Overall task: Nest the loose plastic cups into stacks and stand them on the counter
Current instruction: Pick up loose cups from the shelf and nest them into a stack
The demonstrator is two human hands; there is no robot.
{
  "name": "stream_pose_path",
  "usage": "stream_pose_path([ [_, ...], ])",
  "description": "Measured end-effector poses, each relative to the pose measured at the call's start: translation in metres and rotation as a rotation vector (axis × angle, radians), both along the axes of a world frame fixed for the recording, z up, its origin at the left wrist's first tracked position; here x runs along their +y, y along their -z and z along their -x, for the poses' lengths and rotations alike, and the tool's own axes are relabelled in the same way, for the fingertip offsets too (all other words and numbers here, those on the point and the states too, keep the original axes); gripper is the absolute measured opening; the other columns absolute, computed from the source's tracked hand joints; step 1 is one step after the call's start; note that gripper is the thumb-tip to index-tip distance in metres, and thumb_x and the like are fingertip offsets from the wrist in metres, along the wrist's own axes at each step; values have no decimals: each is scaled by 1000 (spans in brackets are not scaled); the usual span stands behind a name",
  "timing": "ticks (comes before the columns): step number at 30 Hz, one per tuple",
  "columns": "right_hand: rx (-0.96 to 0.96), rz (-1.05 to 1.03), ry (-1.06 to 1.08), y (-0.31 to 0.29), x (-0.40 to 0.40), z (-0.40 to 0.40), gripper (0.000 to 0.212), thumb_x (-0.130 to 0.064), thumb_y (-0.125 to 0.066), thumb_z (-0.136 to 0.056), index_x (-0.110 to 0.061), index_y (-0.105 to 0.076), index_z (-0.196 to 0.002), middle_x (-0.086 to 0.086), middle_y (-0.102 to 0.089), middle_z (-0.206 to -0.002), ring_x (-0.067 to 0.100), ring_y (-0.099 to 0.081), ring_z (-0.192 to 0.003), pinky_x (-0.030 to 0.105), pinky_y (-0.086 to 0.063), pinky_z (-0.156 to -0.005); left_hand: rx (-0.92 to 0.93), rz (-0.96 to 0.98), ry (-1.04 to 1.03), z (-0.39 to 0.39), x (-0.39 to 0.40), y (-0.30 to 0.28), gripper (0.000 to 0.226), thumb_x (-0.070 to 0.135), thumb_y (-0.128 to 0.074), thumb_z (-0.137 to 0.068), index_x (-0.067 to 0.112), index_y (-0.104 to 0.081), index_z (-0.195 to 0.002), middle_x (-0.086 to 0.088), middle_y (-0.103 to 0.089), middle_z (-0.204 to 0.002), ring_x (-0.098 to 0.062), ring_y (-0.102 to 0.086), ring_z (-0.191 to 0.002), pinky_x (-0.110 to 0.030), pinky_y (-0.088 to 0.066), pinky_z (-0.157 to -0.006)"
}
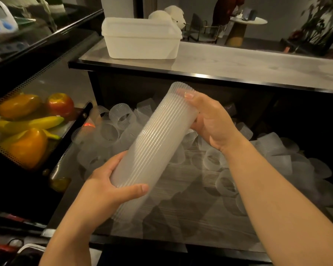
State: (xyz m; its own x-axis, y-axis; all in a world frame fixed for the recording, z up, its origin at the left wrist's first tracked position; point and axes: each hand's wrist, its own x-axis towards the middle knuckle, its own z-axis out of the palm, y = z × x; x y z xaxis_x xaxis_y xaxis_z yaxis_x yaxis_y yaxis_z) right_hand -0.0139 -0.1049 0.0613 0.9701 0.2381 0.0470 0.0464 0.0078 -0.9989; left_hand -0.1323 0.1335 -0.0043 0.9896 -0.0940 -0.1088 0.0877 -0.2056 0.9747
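Both hands grasp a long nested stack of ribbed cups [154, 148], tilted over the loose cups [121, 118].
Left hand [112, 181] clenches the near end, right hand [210, 120] the far end: light, thin, slippery plastic, so each grip belongs near an end.

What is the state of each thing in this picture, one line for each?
Stack of ribbed plastic cups: nested, tilted, held in the air by both ends.
Left hand: closed around the stack's lower end.
Right hand: gripping the stack's upper end.
Loose cups: unstacked, lying on their sides on the lower surface.
White plastic tub: upright on the counter, contents not visible.
Fruit: resting behind the perforated panel.
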Motion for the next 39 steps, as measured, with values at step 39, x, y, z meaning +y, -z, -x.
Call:
stream_pose_path([
  [39, -93, 1057, 503, 164, -34, -33, 39, -18, -39, -102, -22, -50, -140, 11, -67, -120, 32, -62, -111, 36, -48, -93, 110, 191, 26, -3, 0, 9, 124, 46, -99, -25, 65, -40, -133, 28, -65, -118, -6, -67, -111, -30, -60, -77],
])
